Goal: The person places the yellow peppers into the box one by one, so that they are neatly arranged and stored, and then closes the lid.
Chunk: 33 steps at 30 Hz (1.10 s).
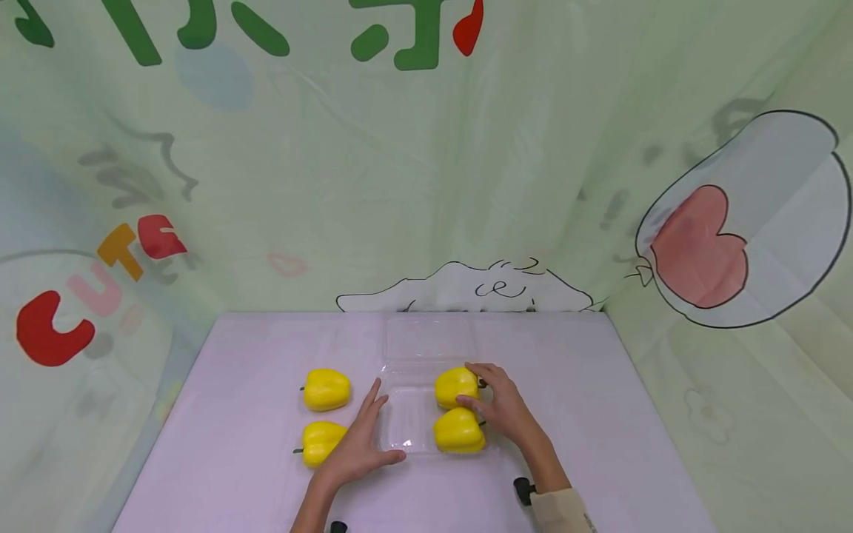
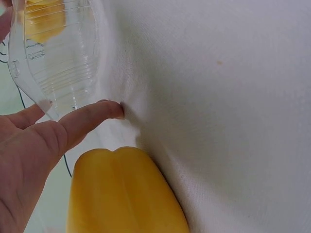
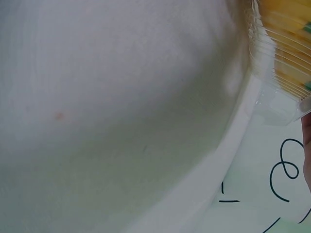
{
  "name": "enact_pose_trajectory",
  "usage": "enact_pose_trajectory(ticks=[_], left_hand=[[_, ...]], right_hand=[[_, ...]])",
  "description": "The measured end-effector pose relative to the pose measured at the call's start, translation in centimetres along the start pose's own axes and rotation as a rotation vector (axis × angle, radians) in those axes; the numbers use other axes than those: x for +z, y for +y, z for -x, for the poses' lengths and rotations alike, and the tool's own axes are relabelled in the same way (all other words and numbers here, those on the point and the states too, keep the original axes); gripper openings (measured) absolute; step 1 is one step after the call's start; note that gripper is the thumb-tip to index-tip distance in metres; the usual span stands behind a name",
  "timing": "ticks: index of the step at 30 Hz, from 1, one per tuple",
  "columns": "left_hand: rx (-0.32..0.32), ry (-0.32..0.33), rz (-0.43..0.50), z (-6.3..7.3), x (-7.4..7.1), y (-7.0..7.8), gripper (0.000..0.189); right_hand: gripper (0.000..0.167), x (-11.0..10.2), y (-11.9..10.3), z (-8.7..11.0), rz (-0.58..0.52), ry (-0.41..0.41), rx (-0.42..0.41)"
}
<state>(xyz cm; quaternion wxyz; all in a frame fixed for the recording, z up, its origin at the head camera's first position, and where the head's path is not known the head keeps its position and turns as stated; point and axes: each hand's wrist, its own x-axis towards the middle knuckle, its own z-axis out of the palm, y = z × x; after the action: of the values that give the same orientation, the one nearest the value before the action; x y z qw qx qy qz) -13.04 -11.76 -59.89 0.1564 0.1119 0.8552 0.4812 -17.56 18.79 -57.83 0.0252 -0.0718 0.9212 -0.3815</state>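
In the head view my right hand (image 1: 506,407) has its thumb and fingers about the upper yellow bell pepper (image 1: 453,386), which sits in the right part of a clear plastic clamshell box (image 1: 409,422). Just below it in the same box lies another yellow bell pepper (image 1: 458,431). My left hand (image 1: 356,448) is spread at the box's left side, thumb and fingers apart, with nothing between them. Partly behind that hand is a lower-left yellow pepper (image 1: 320,440). The left wrist view shows this pepper (image 2: 124,194) close below the thumb. Only a sliver of my right hand (image 3: 306,150) shows in the right wrist view.
A further yellow pepper (image 1: 326,389) lies on the pale table (image 1: 253,385), left of the box. The box's lid (image 1: 429,339) lies folded back towards the rear curtain (image 1: 400,185). Printed curtains stand on both sides.
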Motion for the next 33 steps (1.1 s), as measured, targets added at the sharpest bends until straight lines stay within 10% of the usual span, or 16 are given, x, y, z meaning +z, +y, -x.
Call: enact_pose_trajectory(ticks=[33], left_hand=[[0.013,-0.003,-0.005,0.22,-0.07,0.47,0.105]], right_hand=[[0.070,0.18,0.30,-0.16,0.011,-0.029,-0.011]])
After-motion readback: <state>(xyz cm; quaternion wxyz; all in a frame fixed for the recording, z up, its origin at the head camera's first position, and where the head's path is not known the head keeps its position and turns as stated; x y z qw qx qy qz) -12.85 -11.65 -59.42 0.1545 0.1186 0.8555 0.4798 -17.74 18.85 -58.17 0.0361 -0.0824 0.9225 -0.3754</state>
